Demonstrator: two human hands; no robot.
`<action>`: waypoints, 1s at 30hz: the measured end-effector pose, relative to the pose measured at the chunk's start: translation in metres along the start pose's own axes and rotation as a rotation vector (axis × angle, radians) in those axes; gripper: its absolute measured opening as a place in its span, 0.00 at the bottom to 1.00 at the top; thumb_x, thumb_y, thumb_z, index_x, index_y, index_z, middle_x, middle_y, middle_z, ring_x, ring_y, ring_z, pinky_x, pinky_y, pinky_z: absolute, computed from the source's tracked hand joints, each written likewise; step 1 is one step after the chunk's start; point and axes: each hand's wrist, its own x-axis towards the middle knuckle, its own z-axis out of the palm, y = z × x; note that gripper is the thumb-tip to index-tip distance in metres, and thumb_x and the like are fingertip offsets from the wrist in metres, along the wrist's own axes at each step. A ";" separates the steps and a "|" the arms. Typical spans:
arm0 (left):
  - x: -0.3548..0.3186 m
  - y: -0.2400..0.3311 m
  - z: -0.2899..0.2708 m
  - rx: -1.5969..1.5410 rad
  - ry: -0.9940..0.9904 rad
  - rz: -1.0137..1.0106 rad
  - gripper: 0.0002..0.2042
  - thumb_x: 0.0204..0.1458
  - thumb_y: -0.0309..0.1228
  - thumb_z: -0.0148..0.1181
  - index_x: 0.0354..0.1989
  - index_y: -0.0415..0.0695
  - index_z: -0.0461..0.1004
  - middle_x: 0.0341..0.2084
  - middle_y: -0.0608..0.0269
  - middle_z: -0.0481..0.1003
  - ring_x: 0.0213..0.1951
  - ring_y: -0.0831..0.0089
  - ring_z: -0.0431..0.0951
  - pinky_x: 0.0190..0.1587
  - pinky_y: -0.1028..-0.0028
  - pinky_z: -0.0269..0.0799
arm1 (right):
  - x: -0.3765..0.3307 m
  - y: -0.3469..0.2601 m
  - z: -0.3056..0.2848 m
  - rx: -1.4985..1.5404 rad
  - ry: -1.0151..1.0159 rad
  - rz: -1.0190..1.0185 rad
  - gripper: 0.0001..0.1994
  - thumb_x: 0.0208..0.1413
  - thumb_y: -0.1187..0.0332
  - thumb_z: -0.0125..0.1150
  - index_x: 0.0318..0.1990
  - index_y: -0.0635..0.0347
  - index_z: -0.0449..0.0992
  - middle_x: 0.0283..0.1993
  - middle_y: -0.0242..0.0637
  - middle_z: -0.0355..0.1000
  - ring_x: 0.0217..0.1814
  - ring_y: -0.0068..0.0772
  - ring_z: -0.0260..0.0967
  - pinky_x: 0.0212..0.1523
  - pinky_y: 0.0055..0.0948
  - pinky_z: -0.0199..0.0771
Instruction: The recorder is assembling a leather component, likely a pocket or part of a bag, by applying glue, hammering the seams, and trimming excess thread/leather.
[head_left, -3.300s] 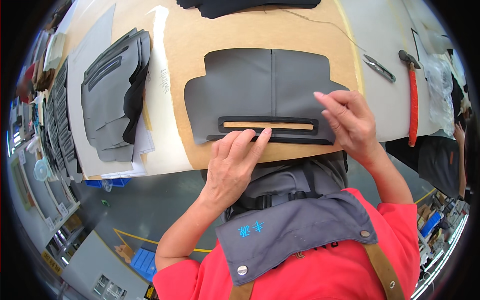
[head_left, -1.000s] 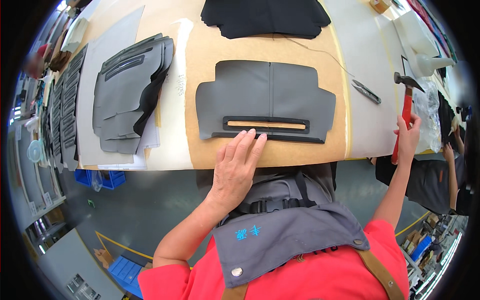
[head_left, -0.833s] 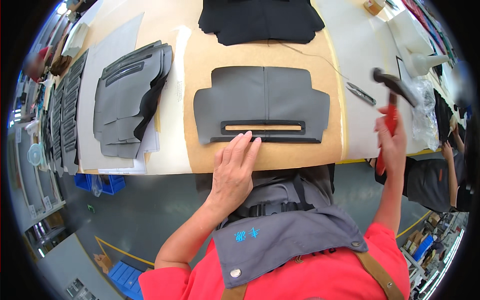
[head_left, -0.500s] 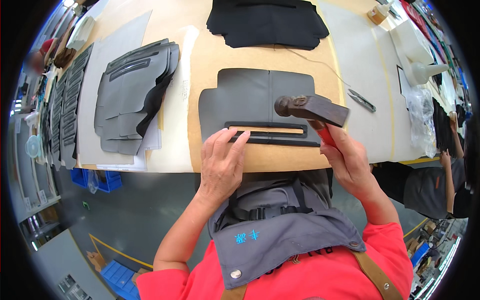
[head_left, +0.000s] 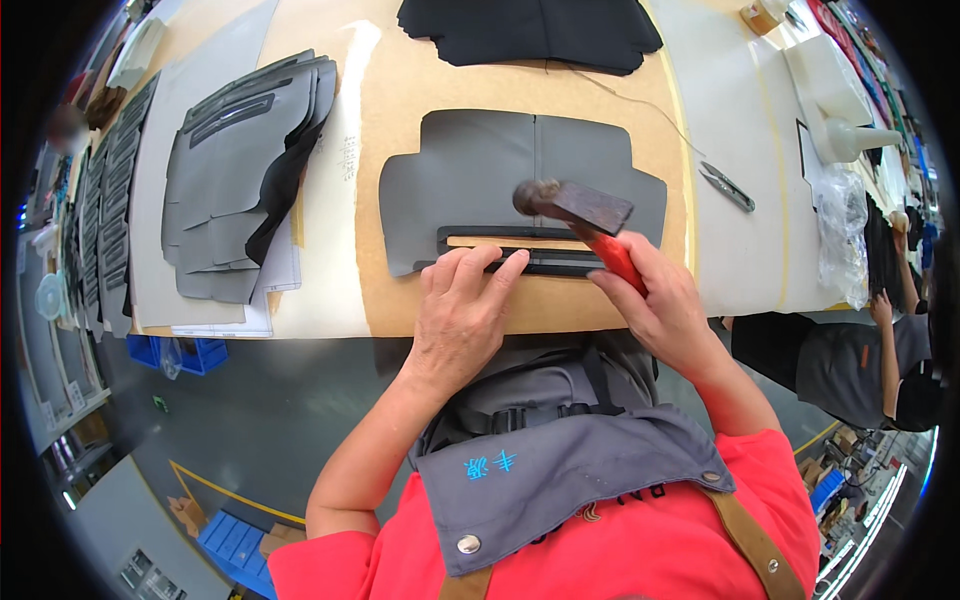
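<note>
A grey sheet piece [head_left: 480,165] with a black-edged long slot lies flat before me, its slotted edge toward my body. My left hand [head_left: 462,308] rests on the near black strip [head_left: 560,268], fingertips pressing below the slot, fingers stretched and slightly spread. In my right hand [head_left: 660,305] is a hammer [head_left: 575,205], gripped by its red handle. The dark metal head hangs over the right part of the sheet, above the slot's far edge. Part of the strip is hidden behind my right hand and the handle.
Grey cut pieces [head_left: 235,170] are stacked at left, and black pieces [head_left: 530,30] lie at the far side. Thread snips [head_left: 727,187] rest at right, near a white bottle [head_left: 860,140] and clear plastic [head_left: 842,240]. Another person [head_left: 840,360] works at far right.
My right hand and the hammer have shifted left over the sheet. My left hand has slid a little right along the strip. The whole view has shifted slightly.
</note>
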 end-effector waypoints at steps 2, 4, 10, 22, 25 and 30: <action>-0.001 0.001 0.000 0.012 -0.011 0.001 0.24 0.50 0.19 0.64 0.57 0.50 0.80 0.52 0.61 0.72 0.53 0.58 0.71 0.56 0.61 0.67 | 0.016 -0.004 0.004 -0.018 -0.052 0.051 0.17 0.64 0.69 0.66 0.58 0.62 0.72 0.37 0.48 0.75 0.39 0.55 0.75 0.40 0.39 0.74; -0.001 0.001 0.001 0.021 -0.019 0.011 0.25 0.49 0.19 0.64 0.58 0.51 0.80 0.52 0.62 0.72 0.54 0.59 0.71 0.56 0.61 0.66 | 0.033 -0.004 0.007 0.053 -0.080 0.096 0.12 0.64 0.67 0.66 0.48 0.61 0.71 0.36 0.48 0.75 0.39 0.55 0.74 0.40 0.42 0.72; -0.004 -0.001 0.006 0.044 0.015 0.035 0.25 0.49 0.20 0.65 0.59 0.52 0.80 0.52 0.63 0.71 0.54 0.61 0.71 0.56 0.62 0.66 | 0.052 0.003 0.020 -0.063 -0.250 0.097 0.12 0.63 0.64 0.66 0.44 0.59 0.70 0.37 0.46 0.76 0.41 0.56 0.75 0.39 0.47 0.72; -0.005 -0.004 0.004 0.085 -0.006 0.063 0.28 0.47 0.22 0.66 0.60 0.55 0.80 0.53 0.66 0.71 0.54 0.64 0.70 0.54 0.64 0.65 | 0.051 0.005 0.029 -0.183 -0.208 0.040 0.13 0.62 0.62 0.67 0.42 0.57 0.69 0.37 0.42 0.76 0.39 0.54 0.76 0.35 0.49 0.74; -0.004 -0.004 0.002 0.081 -0.028 0.063 0.29 0.46 0.22 0.65 0.60 0.54 0.80 0.53 0.66 0.71 0.54 0.64 0.70 0.54 0.64 0.65 | 0.050 0.004 0.031 -0.224 -0.197 0.033 0.13 0.61 0.63 0.67 0.42 0.57 0.68 0.37 0.41 0.76 0.38 0.53 0.76 0.34 0.48 0.75; -0.001 -0.003 -0.002 0.077 -0.089 0.073 0.29 0.44 0.21 0.64 0.60 0.52 0.80 0.53 0.66 0.71 0.54 0.64 0.69 0.55 0.65 0.65 | 0.048 0.004 0.032 -0.243 -0.199 0.035 0.13 0.60 0.64 0.67 0.43 0.56 0.68 0.38 0.41 0.75 0.38 0.53 0.77 0.34 0.48 0.75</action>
